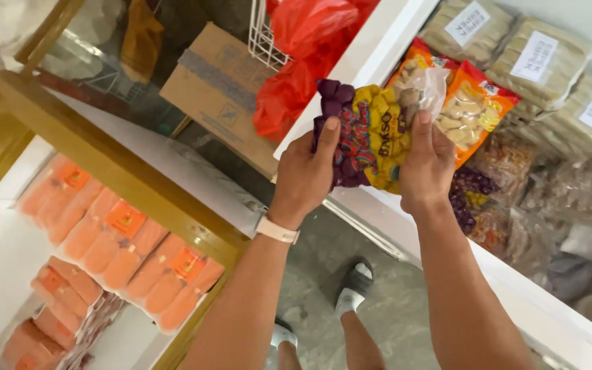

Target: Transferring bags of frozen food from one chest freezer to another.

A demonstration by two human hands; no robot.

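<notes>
While it crinkles, both the left hand (307,171) and right hand (427,161) pinch a glossy plastic meatball bag (375,130).

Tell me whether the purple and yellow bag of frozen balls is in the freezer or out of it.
Out. Both hands, left hand and right hand, hold the bag above the freezer's white rim.

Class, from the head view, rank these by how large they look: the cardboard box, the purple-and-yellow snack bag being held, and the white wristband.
1. Cardboard box, though it lies farther away.
2. Purple-and-yellow snack bag.
3. White wristband, plainly smallest.
</notes>
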